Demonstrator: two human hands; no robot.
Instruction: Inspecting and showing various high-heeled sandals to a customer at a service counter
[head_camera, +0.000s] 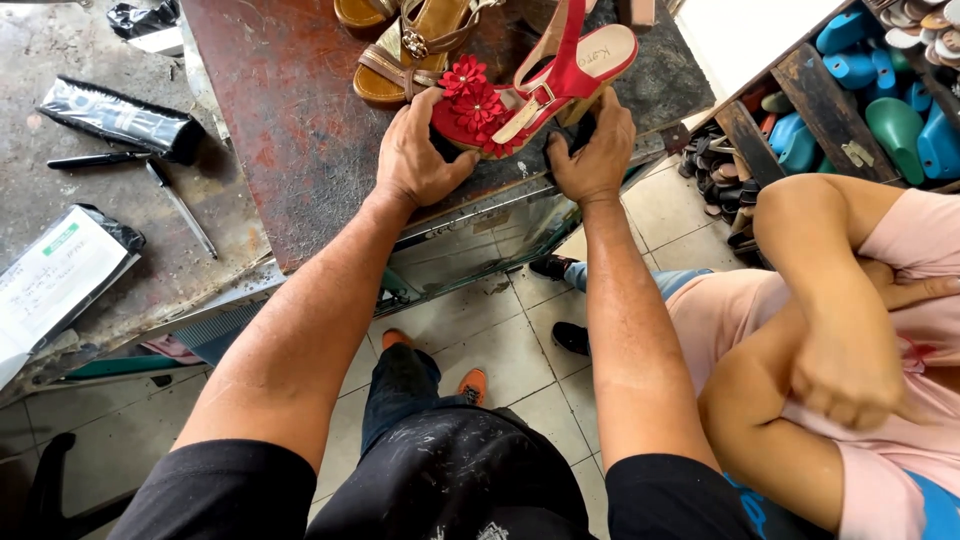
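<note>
Gripping a red wedge sandal (540, 85) with both of your hands at the near edge of the rusty worktop (300, 150).

Your left hand (418, 155) closes on the toe end beside the red fabric flowers (475, 95), and your right hand (595, 150) clamps the sole under the heel side, the two hands set apart along the shoe. A gold sandal (405, 55) lies just behind it. Another person in a pink shirt (900, 330) sits at your right with arms folded, and blue shoe lasts (880, 90) fill a shelf beyond.

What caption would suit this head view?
Both hands, left hand and right hand, grip a red flowered wedge sandal on a worn countertop beside tan sandals.
</note>
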